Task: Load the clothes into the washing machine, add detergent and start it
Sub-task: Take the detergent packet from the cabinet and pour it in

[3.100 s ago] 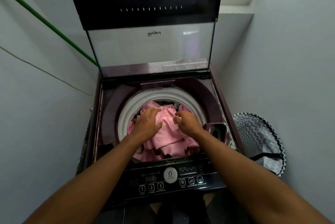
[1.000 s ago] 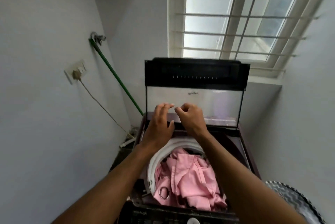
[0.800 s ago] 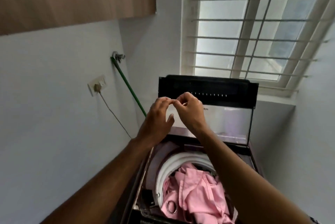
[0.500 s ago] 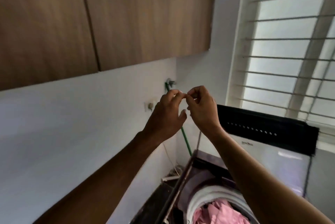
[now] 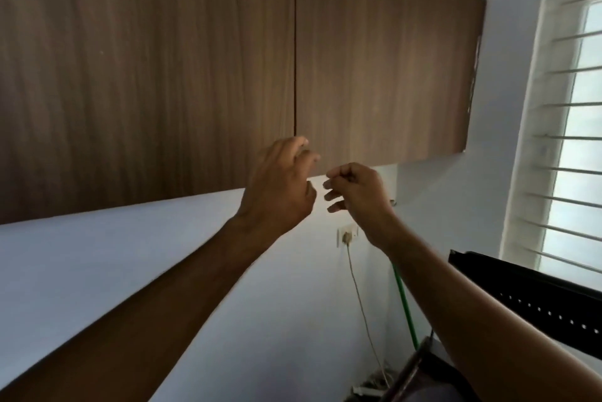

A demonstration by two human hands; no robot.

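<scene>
Both my hands are raised in front of a brown wooden wall cabinet [image 5: 374, 59] with two shut doors. My left hand [image 5: 280, 186] has its fingers spread and curled near the seam at the doors' bottom edge, holding nothing. My right hand [image 5: 355, 193] is loosely curled just below the right door's bottom edge, and nothing shows in it. Only the black raised lid [image 5: 534, 300] of the washing machine shows at the lower right. The drum and the pink clothes are out of view.
A wall socket [image 5: 347, 235] with a plugged cable hangs on the white wall below the cabinet. A green hose [image 5: 405, 307] runs down beside the machine. A barred window [image 5: 573, 147] is at the right.
My view has swung up and left from the machine's drum to the cabinet. Both hands rose from the pink clothes to the cabinet's bottom edge, and the fingertips have parted.
</scene>
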